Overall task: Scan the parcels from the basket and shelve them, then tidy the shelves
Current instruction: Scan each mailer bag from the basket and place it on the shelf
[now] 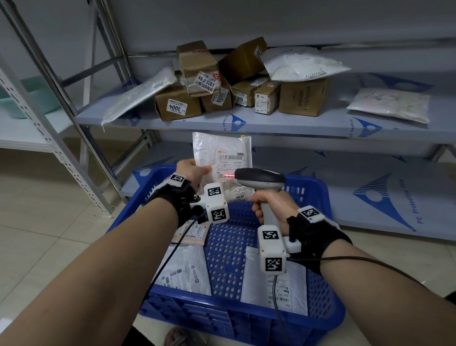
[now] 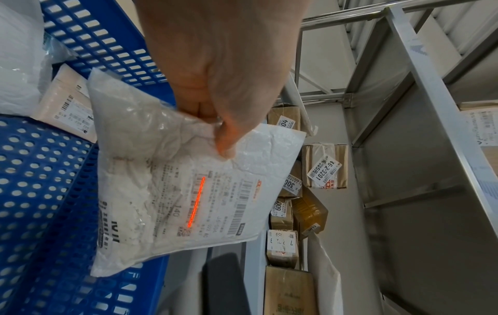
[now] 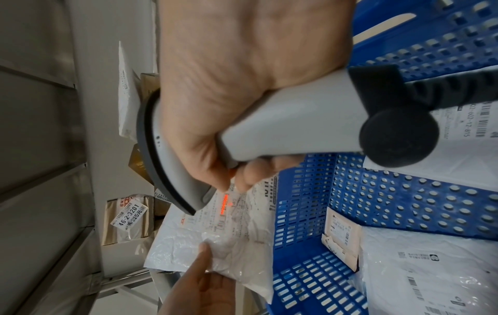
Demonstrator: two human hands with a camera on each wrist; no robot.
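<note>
White plastic mailer bag [image 1: 220,155] is pinched by left hand [image 1: 192,173] above blue perforated basket [image 1: 328,306]; grey handheld scanner [image 1: 260,180] is gripped by right hand [image 1: 271,206], red line on label.

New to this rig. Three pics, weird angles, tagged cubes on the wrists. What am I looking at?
No robot: a person wearing three cameras. One sits on the head and looks down at both arms; the tagged cubes are cameras on each wrist, looking along the hand, so those pictures appear turned.

The left hand pinches a white plastic mailer by its edge. The right hand has a full grip on a handheld barcode scanner, whose red line lies across the mailer's label.

Below is a blue basket on the floor with more mailers. Behind, a metal shelf carries labelled cardboard boxes and bags.
</note>
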